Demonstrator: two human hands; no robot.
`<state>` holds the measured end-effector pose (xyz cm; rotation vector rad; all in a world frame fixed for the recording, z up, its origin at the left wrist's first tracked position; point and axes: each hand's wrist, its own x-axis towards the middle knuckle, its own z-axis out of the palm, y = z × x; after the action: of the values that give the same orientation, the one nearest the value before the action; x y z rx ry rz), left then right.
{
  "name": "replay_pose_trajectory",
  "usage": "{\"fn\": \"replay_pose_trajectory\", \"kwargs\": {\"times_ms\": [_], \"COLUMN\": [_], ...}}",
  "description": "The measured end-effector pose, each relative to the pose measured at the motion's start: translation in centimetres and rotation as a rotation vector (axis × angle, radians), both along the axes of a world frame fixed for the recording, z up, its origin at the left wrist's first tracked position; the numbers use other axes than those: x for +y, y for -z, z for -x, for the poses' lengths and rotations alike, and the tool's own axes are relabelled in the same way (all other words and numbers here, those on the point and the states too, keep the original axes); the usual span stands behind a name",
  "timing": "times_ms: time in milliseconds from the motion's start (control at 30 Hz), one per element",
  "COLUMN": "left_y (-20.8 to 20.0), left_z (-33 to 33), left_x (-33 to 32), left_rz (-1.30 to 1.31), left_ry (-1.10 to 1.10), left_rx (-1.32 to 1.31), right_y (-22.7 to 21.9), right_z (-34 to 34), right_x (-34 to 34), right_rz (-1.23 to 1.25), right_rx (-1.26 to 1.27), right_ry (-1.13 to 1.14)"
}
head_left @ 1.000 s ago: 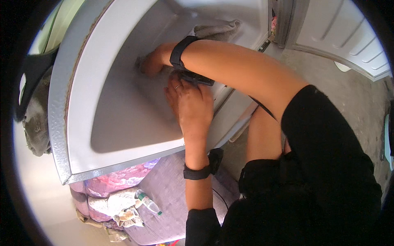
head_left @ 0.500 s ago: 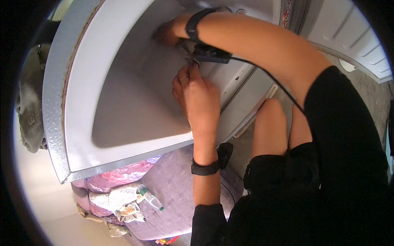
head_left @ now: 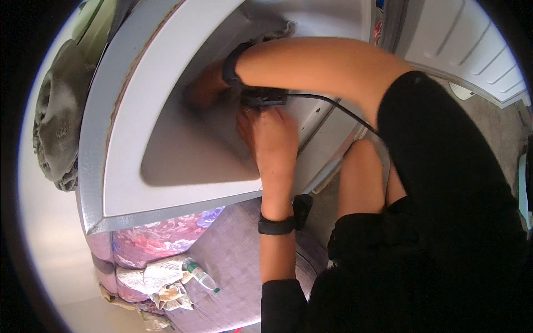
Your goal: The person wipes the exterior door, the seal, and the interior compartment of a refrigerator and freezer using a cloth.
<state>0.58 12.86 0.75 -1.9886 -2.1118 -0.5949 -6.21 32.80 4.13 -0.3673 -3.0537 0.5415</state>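
A white cabinet, like a chest freezer (head_left: 123, 194), has a deep pale-grey inner cavity (head_left: 191, 161). Into it reaches my right hand (head_left: 204, 89), dim and smeared by motion near the inner wall, its fingers unclear. My left hand (head_left: 269, 130) is bent inward with fingers curled, right under the black box (head_left: 264, 97) strapped by my right wrist. That box hides the left fingertips, and what they pinch cannot be made out. Behind my right forearm shows a crumpled grey edge (head_left: 286, 30), perhaps cloth.
A black cable (head_left: 333, 102) runs from the box along my right arm. Below the cabinet, a purple sofa (head_left: 233, 266) bears a clear bottle (head_left: 202, 276) and crumpled fabric (head_left: 161, 280). Dark green cloth (head_left: 58, 122) hangs at left. A ribbed white panel (head_left: 463, 47) stands at upper right.
My right arm has moved left and lower, deeper into the cavity. The black box now covers my left fingertips, which showed before at a greyish bit. The view has shifted a little.
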Motion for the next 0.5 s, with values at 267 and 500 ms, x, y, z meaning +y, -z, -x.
{"fn": "replay_pose_trajectory", "kwargs": {"times_ms": [267,500], "left_y": [-0.6,0.9], "left_z": [0.2,1.8], "left_x": [-0.9,0.3], "left_rz": [-0.1,-0.211], "left_ry": [0.135,0.171], "left_rx": [-0.085,-0.092], "right_y": [-0.6,0.9], "right_z": [-7.1,-1.4], "right_x": [-5.2,-0.6], "right_rz": [0.038,-0.142], "right_rx": [-0.155,0.075], "right_ry": [-0.021,-0.136]}}
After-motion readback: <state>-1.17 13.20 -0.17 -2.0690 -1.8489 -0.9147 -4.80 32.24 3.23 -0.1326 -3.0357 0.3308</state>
